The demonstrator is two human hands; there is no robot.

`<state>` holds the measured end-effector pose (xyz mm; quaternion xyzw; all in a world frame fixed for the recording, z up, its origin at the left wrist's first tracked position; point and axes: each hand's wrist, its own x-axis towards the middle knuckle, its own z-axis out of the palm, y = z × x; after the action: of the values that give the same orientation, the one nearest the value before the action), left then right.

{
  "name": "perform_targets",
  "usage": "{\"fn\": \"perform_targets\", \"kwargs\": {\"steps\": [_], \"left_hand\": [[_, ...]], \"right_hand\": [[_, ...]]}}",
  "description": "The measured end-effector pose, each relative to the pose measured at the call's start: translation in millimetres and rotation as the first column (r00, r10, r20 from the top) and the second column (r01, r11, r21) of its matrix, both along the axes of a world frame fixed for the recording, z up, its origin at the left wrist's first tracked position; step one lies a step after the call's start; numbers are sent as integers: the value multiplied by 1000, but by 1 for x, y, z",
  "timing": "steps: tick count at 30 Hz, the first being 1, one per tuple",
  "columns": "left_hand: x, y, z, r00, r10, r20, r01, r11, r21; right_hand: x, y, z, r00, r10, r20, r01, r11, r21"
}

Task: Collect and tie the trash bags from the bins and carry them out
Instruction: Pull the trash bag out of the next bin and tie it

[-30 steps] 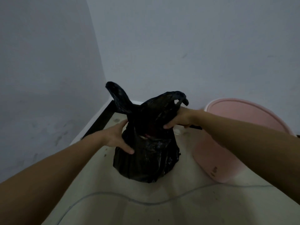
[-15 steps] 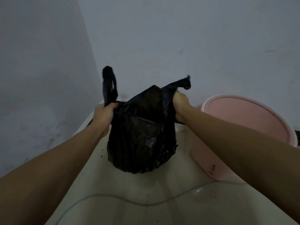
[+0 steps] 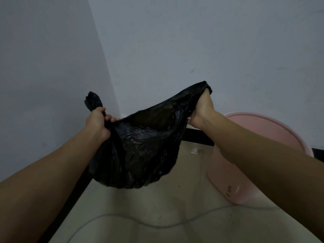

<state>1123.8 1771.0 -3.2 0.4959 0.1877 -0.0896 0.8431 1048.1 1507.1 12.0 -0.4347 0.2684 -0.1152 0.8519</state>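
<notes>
A black trash bag (image 3: 140,151) hangs in the air in front of me, stretched wide between both hands. My left hand (image 3: 98,121) is clenched around the bag's left handle, whose end sticks up above the fist. My right hand (image 3: 201,111) grips the right handle, held higher and further right. The bag's mouth is pulled taut between the two fists and its full belly sags below. A pink bin (image 3: 249,172) stands on the floor to the right, partly behind my right forearm.
I face a room corner with pale walls (image 3: 175,50) on the left and ahead. A dark skirting strip (image 3: 198,136) runs along the wall's foot. The floor (image 3: 157,207) is light tile with a thin curved line across it.
Both hands have moved apart and upward, pulling the bag's handles outward. The bag has gone from upright and narrow to stretched wide, lifted clear of the floor.
</notes>
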Motion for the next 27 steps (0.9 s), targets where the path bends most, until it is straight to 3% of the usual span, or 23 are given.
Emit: {"fn": "perform_targets", "kwargs": {"steps": [6, 9, 14, 18, 22, 24, 27], "left_hand": [[8, 2, -19, 997, -68, 29, 51, 921, 385], [1, -5, -36, 991, -129, -38, 132, 877, 462], [-11, -7, -63, 938, -270, -218, 343, 821, 456], [-12, -4, -58, 951, -234, -203, 302, 842, 446], [-5, 6, -60, 937, -271, -220, 344, 822, 454], [-8, 5, -61, 906, -349, -237, 421, 783, 458], [-19, 0, -62, 861, -441, -253, 508, 749, 425]], "right_hand": [[-11, -11, 17, 991, -130, -23, 131, 988, 84], [-16, -18, 18, 976, -215, -30, 216, 975, 55], [-19, -10, -13, 959, -276, -64, 276, 961, -3], [-43, 17, -69, 977, -208, -55, 179, 929, -323], [-52, 33, -121, 985, 14, -170, -109, 819, -563], [-41, 28, -121, 987, 47, -151, -131, 778, -614], [-22, 24, -104, 974, 200, -109, -226, 810, -541]]}}
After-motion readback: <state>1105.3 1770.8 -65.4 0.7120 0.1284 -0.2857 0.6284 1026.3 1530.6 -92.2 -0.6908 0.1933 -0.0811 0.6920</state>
